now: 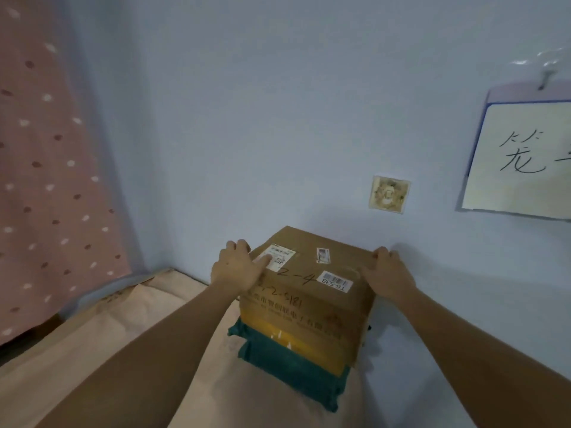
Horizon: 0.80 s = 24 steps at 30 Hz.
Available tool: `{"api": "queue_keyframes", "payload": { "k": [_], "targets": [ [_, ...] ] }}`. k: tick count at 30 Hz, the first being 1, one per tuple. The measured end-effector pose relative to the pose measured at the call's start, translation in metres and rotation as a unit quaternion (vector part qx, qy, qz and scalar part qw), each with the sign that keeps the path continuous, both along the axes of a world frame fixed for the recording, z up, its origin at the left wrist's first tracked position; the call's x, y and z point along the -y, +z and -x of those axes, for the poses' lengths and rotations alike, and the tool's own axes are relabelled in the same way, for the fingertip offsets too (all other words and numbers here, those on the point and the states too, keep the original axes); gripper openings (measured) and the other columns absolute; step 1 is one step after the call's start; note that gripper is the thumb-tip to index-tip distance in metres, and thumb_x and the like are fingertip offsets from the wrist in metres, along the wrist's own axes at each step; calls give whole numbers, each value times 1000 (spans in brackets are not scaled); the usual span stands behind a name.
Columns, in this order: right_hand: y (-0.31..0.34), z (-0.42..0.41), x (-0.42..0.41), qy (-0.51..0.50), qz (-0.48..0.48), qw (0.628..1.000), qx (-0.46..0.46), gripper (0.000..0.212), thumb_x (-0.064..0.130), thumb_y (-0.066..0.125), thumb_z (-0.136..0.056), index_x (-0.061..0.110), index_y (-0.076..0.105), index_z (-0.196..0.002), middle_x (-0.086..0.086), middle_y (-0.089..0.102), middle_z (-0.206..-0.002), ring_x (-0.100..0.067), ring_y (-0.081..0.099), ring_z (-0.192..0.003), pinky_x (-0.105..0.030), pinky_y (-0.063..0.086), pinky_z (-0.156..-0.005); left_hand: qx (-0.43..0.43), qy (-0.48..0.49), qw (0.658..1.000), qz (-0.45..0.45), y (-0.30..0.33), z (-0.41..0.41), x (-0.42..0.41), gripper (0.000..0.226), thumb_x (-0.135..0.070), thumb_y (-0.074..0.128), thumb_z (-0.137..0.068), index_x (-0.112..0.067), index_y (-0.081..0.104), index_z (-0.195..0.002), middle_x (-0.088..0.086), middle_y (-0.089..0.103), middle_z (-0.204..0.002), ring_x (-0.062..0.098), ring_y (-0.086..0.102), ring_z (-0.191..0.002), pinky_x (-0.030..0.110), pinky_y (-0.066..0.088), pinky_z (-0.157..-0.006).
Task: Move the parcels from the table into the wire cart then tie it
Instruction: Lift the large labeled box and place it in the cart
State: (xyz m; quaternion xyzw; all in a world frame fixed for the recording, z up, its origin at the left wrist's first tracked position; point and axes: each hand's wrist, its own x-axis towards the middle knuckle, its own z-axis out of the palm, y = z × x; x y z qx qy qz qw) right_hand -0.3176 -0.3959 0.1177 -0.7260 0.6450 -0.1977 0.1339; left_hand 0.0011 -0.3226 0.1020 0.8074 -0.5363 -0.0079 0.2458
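Observation:
A brown cardboard parcel [312,273] with white labels and handwritten numbers sits on top of a stack near the wall. Under it lie a yellow parcel [296,338] and a dark green soft parcel [290,375]. The stack rests on a table covered with a pale peach cloth [123,341]. My left hand [238,267] presses on the box's left top edge, fingers curled over the far corner. My right hand [386,273] grips the box's right edge. The wire cart is not in view.
A pale blue wall stands right behind the stack, with a stained wall socket [388,194] and a hanging paper sign [522,156] at the right. A pink dotted curtain [52,168] hangs at the left, down to the table's far edge.

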Motion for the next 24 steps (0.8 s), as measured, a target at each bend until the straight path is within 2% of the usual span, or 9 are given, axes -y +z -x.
{"api": "queue_keyframes", "payload": {
  "k": [3,5,6,8,11,14,19,21,24],
  "targets": [
    [-16,-2,13,-106,-121,971,174,102,64,71,-81,8,26,-154,-20,34,-152,-43,46,-133,-56,51,-100,-131,29,991,2,-10,-12,40,90,-84,46,-78,-16,47,-137,6,54,-131,27,56,-116,45,51,-92],
    [-27,-4,14,-151,-207,931,261,110,70,73,-75,12,24,-155,-16,36,-154,-41,46,-133,-56,54,-94,-204,18,979,-22,-18,-19,59,91,-84,48,-78,-12,51,-134,6,61,-126,23,61,-105,36,50,-80],
    [-33,-4,13,-157,-246,913,284,112,74,73,-73,14,25,-155,-14,38,-154,-41,47,-132,-57,54,-92,-227,8,973,-30,-25,-22,65,83,-82,49,-79,-12,57,-123,4,66,-118,18,63,-95,31,48,-71],
    [-46,-3,11,-144,-309,882,324,108,80,71,-69,19,35,-150,-14,46,-148,-42,52,-126,-58,54,-93,-238,-11,971,-26,-39,-26,73,63,-77,53,-82,-17,62,-98,0,71,-99,11,63,-78,26,44,-58],
    [-57,-2,11,-117,-342,847,390,89,77,73,-69,20,54,-134,-15,60,-128,-44,61,-111,-60,56,-91,-260,-16,965,5,-48,-28,74,52,-71,60,-82,-22,66,-99,-9,70,-87,10,65,-77,28,52,-61],
    [-58,-2,9,-115,-335,835,421,74,70,74,-73,20,60,-127,-15,62,-125,-43,61,-111,-59,55,-95,-272,-27,962,1,-42,-26,69,45,-66,63,-83,-23,67,-96,-7,72,-87,13,68,-79,33,58,-69],
    [-46,12,-13,-118,-344,836,410,70,70,72,-74,19,65,-122,-19,69,-120,-41,69,-105,-58,59,-86,-288,-23,957,16,-21,-23,40,49,-66,60,-80,-19,74,-74,-3,74,-75,16,69,-73,29,52,-60],
    [-35,26,-25,-110,-348,836,410,70,70,72,-73,20,67,-122,-19,71,-119,-41,71,-104,-57,60,-84,-352,-12,935,36,-9,-28,27,51,-62,59,-81,-15,76,-73,2,75,-73,21,70,-71,30,52,-60],
    [-19,55,-39,-94,-346,837,414,67,67,71,-77,17,70,-123,-20,75,-115,-41,71,-108,-58,55,-96,-460,-52,885,37,2,-24,6,41,-51,65,-87,-12,78,-85,11,78,-81,24,71,-66,30,56,-60]
  ]
}}
